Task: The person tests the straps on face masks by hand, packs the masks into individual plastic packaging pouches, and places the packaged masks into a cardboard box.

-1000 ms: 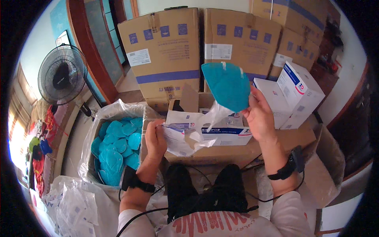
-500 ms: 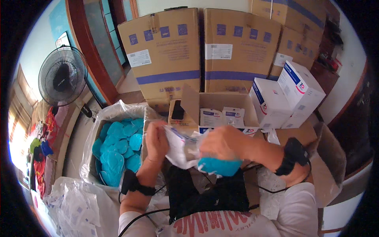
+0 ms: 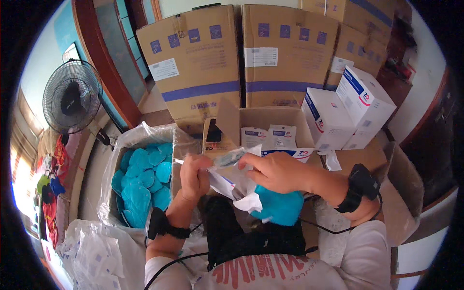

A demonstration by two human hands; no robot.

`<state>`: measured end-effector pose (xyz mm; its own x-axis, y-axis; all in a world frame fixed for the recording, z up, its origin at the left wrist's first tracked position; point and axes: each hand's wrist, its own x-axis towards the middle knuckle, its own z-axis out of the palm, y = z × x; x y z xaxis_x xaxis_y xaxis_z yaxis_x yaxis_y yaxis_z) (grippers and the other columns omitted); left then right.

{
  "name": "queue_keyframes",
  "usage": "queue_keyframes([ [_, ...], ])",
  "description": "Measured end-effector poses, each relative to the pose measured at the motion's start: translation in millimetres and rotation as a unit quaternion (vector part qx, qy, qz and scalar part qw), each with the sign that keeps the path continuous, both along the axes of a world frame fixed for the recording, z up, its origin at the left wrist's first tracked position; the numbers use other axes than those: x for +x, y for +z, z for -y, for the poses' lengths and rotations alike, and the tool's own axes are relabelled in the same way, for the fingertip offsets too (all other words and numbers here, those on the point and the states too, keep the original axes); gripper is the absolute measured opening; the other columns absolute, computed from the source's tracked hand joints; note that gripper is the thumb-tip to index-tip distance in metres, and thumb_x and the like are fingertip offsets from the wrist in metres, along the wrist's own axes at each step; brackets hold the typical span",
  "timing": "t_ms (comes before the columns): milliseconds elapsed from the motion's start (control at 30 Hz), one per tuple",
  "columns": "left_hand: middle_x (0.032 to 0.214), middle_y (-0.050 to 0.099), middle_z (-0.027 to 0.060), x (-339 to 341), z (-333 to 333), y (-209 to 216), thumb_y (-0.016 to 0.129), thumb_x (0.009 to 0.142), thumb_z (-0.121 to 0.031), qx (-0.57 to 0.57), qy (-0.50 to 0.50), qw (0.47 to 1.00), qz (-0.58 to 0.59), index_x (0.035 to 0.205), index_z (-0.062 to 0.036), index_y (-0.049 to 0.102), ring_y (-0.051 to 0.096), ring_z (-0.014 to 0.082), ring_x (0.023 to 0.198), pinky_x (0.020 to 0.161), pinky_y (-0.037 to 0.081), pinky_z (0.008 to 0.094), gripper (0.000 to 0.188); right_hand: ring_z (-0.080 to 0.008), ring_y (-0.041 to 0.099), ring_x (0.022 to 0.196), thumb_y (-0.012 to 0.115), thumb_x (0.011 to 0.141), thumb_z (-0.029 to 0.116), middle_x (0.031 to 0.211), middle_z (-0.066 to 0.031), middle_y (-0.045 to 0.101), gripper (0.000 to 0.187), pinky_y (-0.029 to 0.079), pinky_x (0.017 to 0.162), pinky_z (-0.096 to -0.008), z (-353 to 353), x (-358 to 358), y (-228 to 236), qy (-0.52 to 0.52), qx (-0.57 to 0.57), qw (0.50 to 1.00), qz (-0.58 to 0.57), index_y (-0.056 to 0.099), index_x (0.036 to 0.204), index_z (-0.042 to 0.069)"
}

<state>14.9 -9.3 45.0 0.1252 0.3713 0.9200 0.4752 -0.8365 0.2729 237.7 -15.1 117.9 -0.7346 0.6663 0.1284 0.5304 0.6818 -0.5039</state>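
Observation:
My left hand is closed on the left edge of a white packet, raised above my lap. A crumpled, see-through part of the packet spans the gap between both hands. My right hand reaches in from the right, thumb and forefinger at the packet's upper right edge. Beneath its palm hangs a teal face mask; the fingers on it are mostly hidden. A white flap lies against the mask's left side. Ahead, an open carton holds white packets standing upright.
On the left, a plastic-lined box holds many teal masks. A phone lies on a small box beside the carton. White boxes stand at right; tall cardboard boxes line the back. Clear plastic bags lie lower left.
The right hand's fingers have extended toward the packet's top edge. The packet has tilted, its see-through part now showing between the hands. The mask has shifted slightly right.

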Motion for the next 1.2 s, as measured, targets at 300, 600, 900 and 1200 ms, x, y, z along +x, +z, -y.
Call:
queue_keyframes([
  [300,0.07,0.054,0.0116,-3,6,5,0.045,0.061,0.01,0.043,0.007,0.997,-0.06,0.081,-0.0033,0.05,0.052,0.0258,0.06,0.055,0.043,0.0331,0.024,-0.0341,0.057,0.061,0.047,0.079,0.022,0.069,-0.0162,0.059,0.025,0.042,0.053,-0.0463,-5,-18,-6,-0.069,0.086,0.994,-0.027,0.046,0.103,0.014],
  [600,0.072,0.054,0.0088,8,6,11,0.053,0.056,0.007,0.038,-0.025,0.991,-0.126,0.083,-0.0038,0.052,0.052,0.0251,0.063,0.054,0.041,0.0329,0.029,-0.0309,0.056,0.061,0.05,0.079,0.024,0.067,-0.0126,0.058,0.02,0.044,0.052,-0.0399,-12,-21,-10,0.002,0.14,0.984,0.113,0.058,0.097,0.018],
  [900,0.074,0.054,0.0074,17,9,21,0.057,0.054,0.005,0.035,-0.04,0.987,-0.154,0.084,-0.0048,0.053,0.052,0.0242,0.064,0.056,0.04,0.0318,0.032,-0.0275,0.054,0.093,0.043,0.085,0.025,0.101,-0.0186,0.055,0.033,0.041,0.081,-0.034,-26,1,-2,0.138,-0.275,0.95,-0.058,0.049,0.11,0.005],
  [1200,0.076,0.053,0.0054,40,7,22,0.06,0.058,-0.004,0.026,-0.055,0.977,-0.206,0.088,-0.0077,0.053,0.05,0.0229,0.067,0.059,0.04,0.0321,0.031,-0.0316,0.058,0.066,0.052,0.07,0.019,0.073,-0.0144,0.059,0.03,0.045,0.059,-0.0423,-7,-4,-10,0.019,0.05,0.968,0.247,0.055,0.099,0.013],
])
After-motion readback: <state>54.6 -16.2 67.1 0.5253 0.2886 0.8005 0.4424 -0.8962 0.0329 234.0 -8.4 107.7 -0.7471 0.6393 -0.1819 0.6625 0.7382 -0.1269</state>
